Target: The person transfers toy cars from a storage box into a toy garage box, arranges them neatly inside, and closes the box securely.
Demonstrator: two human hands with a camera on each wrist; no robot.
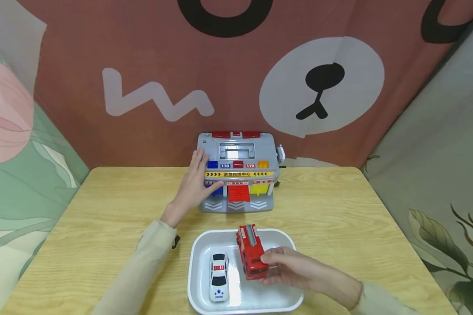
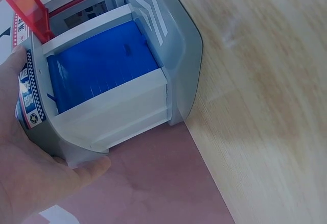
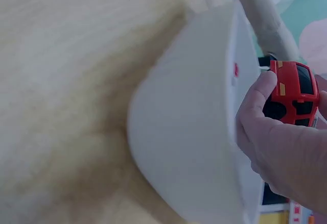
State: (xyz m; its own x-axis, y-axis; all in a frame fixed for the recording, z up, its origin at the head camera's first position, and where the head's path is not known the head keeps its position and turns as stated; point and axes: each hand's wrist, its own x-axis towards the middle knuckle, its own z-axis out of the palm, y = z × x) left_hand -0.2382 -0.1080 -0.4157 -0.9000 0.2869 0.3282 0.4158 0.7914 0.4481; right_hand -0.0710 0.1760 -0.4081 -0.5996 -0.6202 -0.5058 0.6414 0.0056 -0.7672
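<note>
A grey toy emergency station (image 1: pixel 236 151) stands at the back of the table. My left hand (image 1: pixel 195 181) rests on its left end, fingers straight along the top and thumb at the front. Below the hand, the blue door (image 2: pixel 104 63) is down, while the red door (image 1: pixel 238 193) is swung outward; a yellow door (image 1: pixel 259 189) sits at the right. My right hand (image 1: pixel 289 267) pinches a red toy fire truck (image 1: pixel 251 251) by its near end, above a white tray (image 1: pixel 193 267). Inside the tray lies a white toy police car (image 1: pixel 219 278), left of the fire truck.
The wooden table (image 1: pixel 114 227) reaches back to a brown cloth (image 1: pixel 153 140) with a bear face. Patterned cloth (image 1: pixel 453 175) hangs at the right. A small light-grey part (image 1: pixel 281 154) juts from the station's right side.
</note>
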